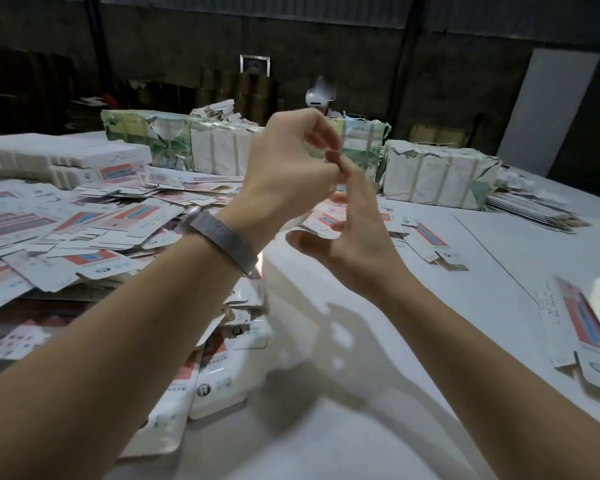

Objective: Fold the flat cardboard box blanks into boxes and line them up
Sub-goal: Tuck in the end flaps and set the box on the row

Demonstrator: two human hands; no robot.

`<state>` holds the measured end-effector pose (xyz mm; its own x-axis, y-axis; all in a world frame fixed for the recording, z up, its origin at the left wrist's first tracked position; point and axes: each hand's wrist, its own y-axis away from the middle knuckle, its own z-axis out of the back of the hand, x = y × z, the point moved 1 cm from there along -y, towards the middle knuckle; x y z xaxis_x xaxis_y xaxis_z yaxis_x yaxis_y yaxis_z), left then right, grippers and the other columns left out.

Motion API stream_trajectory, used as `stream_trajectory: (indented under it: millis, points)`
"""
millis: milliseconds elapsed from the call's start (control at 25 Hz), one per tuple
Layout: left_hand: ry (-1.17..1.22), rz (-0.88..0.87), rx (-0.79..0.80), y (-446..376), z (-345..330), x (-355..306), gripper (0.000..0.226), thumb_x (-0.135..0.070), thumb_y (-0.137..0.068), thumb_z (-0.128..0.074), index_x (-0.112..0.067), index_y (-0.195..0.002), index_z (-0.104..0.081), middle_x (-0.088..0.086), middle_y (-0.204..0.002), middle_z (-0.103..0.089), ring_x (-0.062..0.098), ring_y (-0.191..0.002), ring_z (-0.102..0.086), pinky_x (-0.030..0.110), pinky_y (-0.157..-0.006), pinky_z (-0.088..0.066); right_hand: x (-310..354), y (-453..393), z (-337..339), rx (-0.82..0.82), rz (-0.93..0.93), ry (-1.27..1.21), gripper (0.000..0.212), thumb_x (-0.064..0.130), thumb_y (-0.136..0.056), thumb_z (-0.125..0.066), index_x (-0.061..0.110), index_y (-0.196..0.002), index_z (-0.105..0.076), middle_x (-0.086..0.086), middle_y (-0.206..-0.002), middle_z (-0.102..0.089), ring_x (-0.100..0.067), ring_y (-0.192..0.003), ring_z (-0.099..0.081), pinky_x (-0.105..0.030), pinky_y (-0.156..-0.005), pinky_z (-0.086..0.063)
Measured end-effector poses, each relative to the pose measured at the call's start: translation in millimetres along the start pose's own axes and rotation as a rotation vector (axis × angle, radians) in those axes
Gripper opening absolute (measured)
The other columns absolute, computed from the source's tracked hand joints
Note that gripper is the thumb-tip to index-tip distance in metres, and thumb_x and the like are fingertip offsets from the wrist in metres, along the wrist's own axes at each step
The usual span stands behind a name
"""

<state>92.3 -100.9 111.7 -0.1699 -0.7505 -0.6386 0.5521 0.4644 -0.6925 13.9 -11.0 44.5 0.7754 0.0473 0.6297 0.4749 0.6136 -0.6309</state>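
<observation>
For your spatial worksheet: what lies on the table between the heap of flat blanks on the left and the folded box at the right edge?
Head view: mostly bare white table; both forearms cross above it.

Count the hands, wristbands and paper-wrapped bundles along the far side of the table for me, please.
hands: 2, the left hand and the right hand
wristband: 1
wrapped bundles: 4, though the hands hide part of the row
Total: 7
</observation>
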Motion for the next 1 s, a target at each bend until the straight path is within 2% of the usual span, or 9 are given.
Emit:
stream_trajectory:
  millis: [80,200,320,400,520,640,760,880,1000]
  points:
    - [0.182,0.041,-0.016,1.8,1.0,-14.6,0.021,-0.002,-0.077,-0.072,-0.018,-0.091,-0.070,-0.002,-0.093,-0.071,0.006,-0.090,-0.068,0.028,-0.078,-0.059,4.4,-0.1,3.4,-0.108,0.102,-0.020,0.104,0.014,-0.073,-0.084,0.026,-0.152,-0.018,-0.005,-0.135,-0.046,-0.018,-0.118,-0.054,-0.020,-0.091,-0.049]
    - [0.456,0.063,0.080,5.9,0.0,-24.8,0.025,-0.001,-0.086,-0.069,-0.013,-0.109,-0.066,0.005,-0.096,-0.072,0.009,-0.080,-0.071,0.025,-0.066,-0.058,14.0,-2.0,11.4,-0.192,0.221,-0.082,0.111,0.013,-0.072,-0.084,0.024,-0.154,-0.009,-0.007,-0.142,-0.047,-0.015,-0.119,-0.057,-0.033,-0.090,-0.056]
    - [0.834,0.071,0.223,6.4,1.8,-24.2,0.015,-0.015,-0.101,-0.053,-0.014,-0.115,-0.060,0.007,-0.103,-0.071,0.017,-0.092,-0.073,0.030,-0.075,-0.057,19.5,-5.2,18.9,-0.219,0.221,-0.166,0.111,0.011,-0.071,-0.080,0.019,-0.154,-0.007,-0.015,-0.145,-0.041,-0.021,-0.123,-0.056,-0.040,-0.098,-0.053]
    - [0.834,-0.021,0.235,5.9,-0.6,-18.9,0.021,-0.025,-0.099,-0.043,-0.016,-0.109,-0.061,0.006,-0.108,-0.070,0.019,-0.106,-0.070,0.033,-0.084,-0.056,19.4,-6.1,26.0,-0.192,0.170,-0.267,0.109,0.012,-0.074,-0.081,0.019,-0.154,-0.007,-0.008,-0.142,-0.042,-0.015,-0.124,-0.055,-0.039,-0.101,-0.052]
    - [0.644,-0.035,0.328,9.9,-17.2,-6.5,0.031,-0.039,-0.091,-0.047,-0.034,-0.122,-0.052,-0.003,-0.123,-0.065,0.012,-0.117,-0.064,0.041,-0.097,-0.052,18.1,-10.9,47.7,-0.112,0.020,-0.570,0.103,0.022,-0.073,-0.072,0.025,-0.155,-0.010,-0.001,-0.122,-0.050,-0.003,-0.096,-0.064,-0.026,-0.082,-0.053]
    - [0.420,0.034,0.547,22.6,-39.7,1.0,0.062,-0.054,-0.082,-0.066,-0.055,-0.131,-0.028,-0.010,-0.131,-0.056,0.003,-0.112,-0.065,0.030,-0.087,-0.058,9.8,-9.2,69.8,-0.040,-0.104,-0.804,0.074,0.035,-0.074,-0.055,0.010,-0.142,-0.041,-0.019,-0.114,-0.057,-0.031,-0.098,-0.064,-0.052,-0.080,-0.053]
    - [0.399,0.109,0.513,30.8,-53.9,3.7,0.087,-0.050,-0.068,-0.082,-0.048,-0.135,-0.028,-0.016,-0.104,-0.068,-0.003,-0.096,-0.069,0.014,-0.064,-0.057,2.6,-5.2,71.1,-0.144,-0.178,-0.711,0.041,0.030,-0.088,-0.043,0.006,-0.116,-0.059,-0.025,-0.109,-0.063,-0.038,-0.101,-0.067,-0.051,-0.082,-0.060]
    - [0.513,0.177,0.385,33.7,-54.8,9.9,0.075,-0.037,-0.061,-0.085,-0.039,-0.124,-0.044,-0.014,-0.094,-0.074,0.008,-0.088,-0.075,0.021,-0.062,-0.059,1.1,-6.5,70.1,-0.339,-0.076,-0.507,0.031,0.012,-0.100,-0.045,0.023,-0.128,-0.051,-0.003,-0.100,-0.065,-0.017,-0.095,-0.070,-0.030,-0.070,-0.060]
    - [0.586,0.206,0.313,37.9,-57.3,12.9,0.062,-0.031,-0.068,-0.082,-0.034,-0.118,-0.046,-0.010,-0.095,-0.075,0.016,-0.086,-0.076,0.027,-0.062,-0.060,-6.4,-3.9,75.3,-0.459,0.036,-0.154,0.030,0.011,-0.098,-0.055,0.024,-0.125,-0.055,0.005,-0.098,-0.058,-0.009,-0.086,-0.065,-0.027,-0.069,-0.059]
